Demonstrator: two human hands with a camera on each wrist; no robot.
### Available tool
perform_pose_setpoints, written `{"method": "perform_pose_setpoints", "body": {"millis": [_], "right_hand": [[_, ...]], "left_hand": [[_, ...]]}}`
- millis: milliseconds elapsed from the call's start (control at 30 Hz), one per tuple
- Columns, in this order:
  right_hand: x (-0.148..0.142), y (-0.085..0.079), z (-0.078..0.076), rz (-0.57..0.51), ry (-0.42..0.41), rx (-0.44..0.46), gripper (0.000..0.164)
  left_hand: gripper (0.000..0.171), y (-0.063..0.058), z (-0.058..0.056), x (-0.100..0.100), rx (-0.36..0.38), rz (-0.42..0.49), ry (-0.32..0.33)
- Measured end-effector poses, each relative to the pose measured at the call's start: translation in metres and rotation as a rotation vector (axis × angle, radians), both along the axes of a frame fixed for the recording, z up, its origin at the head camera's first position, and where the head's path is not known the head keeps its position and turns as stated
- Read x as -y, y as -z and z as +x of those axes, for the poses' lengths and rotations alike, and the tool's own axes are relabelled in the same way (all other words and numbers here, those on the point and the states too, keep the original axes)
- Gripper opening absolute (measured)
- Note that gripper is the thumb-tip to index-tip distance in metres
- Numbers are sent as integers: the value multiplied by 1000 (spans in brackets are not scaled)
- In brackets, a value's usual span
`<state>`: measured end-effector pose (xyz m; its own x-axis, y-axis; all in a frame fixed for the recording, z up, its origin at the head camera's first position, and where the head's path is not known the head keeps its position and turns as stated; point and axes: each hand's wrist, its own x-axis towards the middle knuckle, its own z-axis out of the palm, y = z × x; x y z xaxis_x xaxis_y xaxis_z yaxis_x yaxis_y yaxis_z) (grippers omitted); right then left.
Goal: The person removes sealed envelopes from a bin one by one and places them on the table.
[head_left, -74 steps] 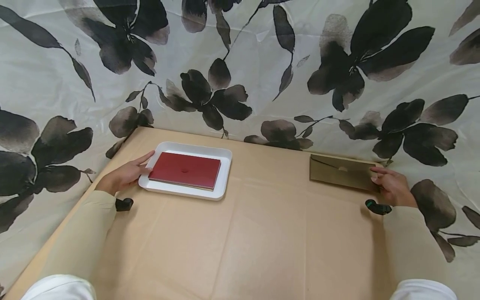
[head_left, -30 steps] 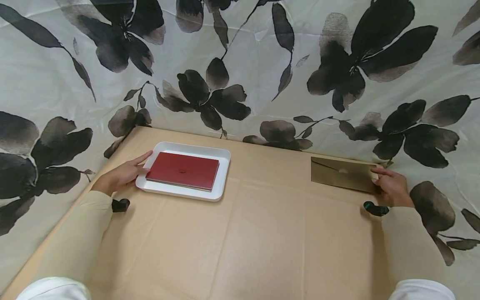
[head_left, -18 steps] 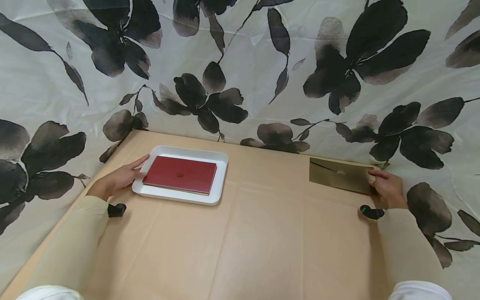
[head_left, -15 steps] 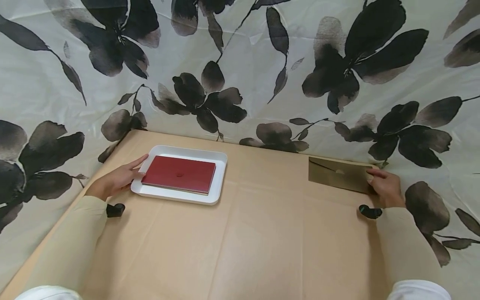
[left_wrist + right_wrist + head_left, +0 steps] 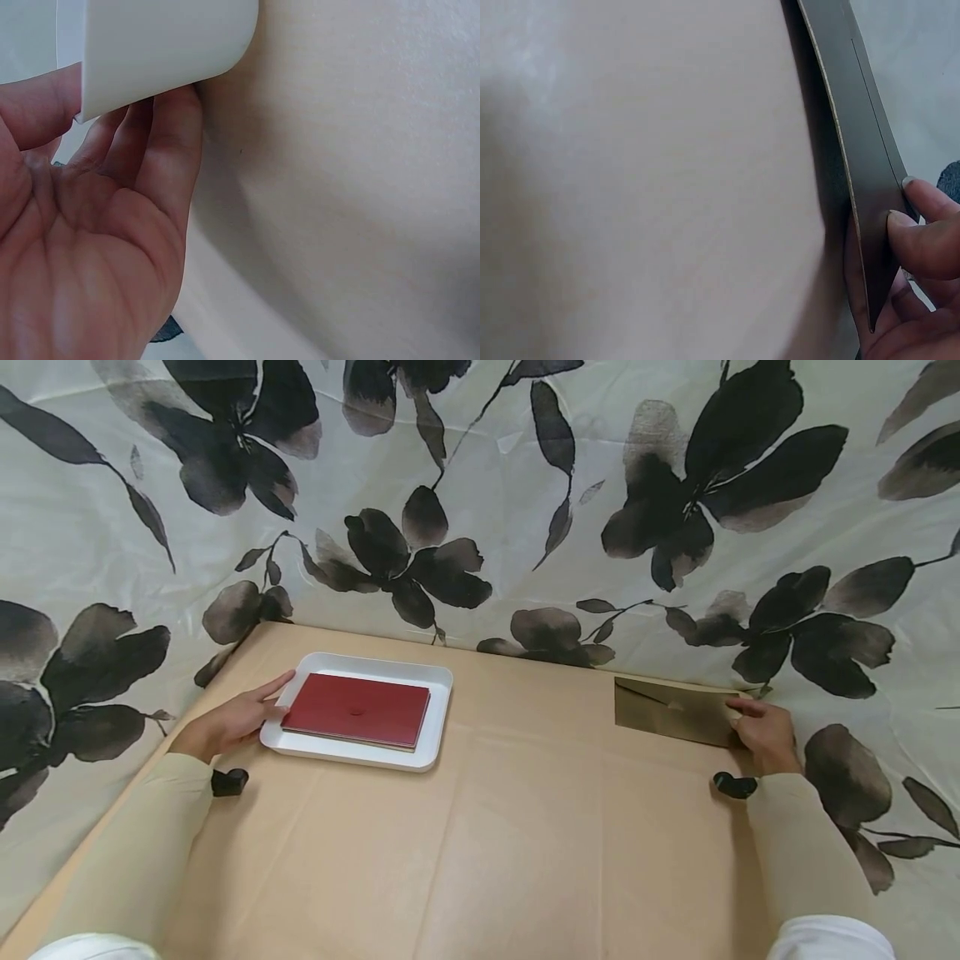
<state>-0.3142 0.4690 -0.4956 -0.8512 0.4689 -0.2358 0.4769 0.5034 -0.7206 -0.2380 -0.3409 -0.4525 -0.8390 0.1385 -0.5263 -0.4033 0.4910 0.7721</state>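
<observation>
At the table's back left lies a white rectangular tray [image 5: 438,702]. A thin red rectangle [image 5: 356,710], like a notebook with a round mark at its middle, lies flat inside it. My left hand [image 5: 232,722] holds the tray's left end. In the left wrist view, the thumb is at the tray wall [image 5: 150,45] and the fingers curl in underneath. At the back right my right hand [image 5: 767,735] pinches the right end of a brown-gold envelope [image 5: 660,710] with a flap. The right wrist view has the thumb [image 5: 922,244] on the envelope's face, other fingers behind it.
A tan tabletop [image 5: 510,827] with faint creases stretches between both arms. Behind and beside it hangs white cloth [image 5: 525,510] with dark flowers. Each wrist wears a small black device, such as the left wrist camera [image 5: 230,782].
The whole head view has shifted slightly, so the tray, envelope and hands all sit a little further left in it. Both hands keep their hold.
</observation>
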Motion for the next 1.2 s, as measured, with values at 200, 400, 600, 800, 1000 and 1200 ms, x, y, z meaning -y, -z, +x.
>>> {"method": "perform_pose_setpoints", "body": {"millis": [200,400,600,800,1000,1200], "right_hand": [[2,1,0,-18,23,-18,52],[10,-1,-2,26,43,-54,49],[12,2,1,128,38,-103,45],[16,4,5,164,52,-115,47],[23,6,7,200,68,-175,44],[24,10,5,246,66,-182,44]], "left_hand": [[82,1,-2,0,11,7,11],[83,-2,-2,1,-1,4,19],[82,-1,-1,0,5,-3,20],[82,0,0,0,5,-1,15],[82,0,0,0,-9,-13,20],[82,1,0,-1,-18,-3,20]]}}
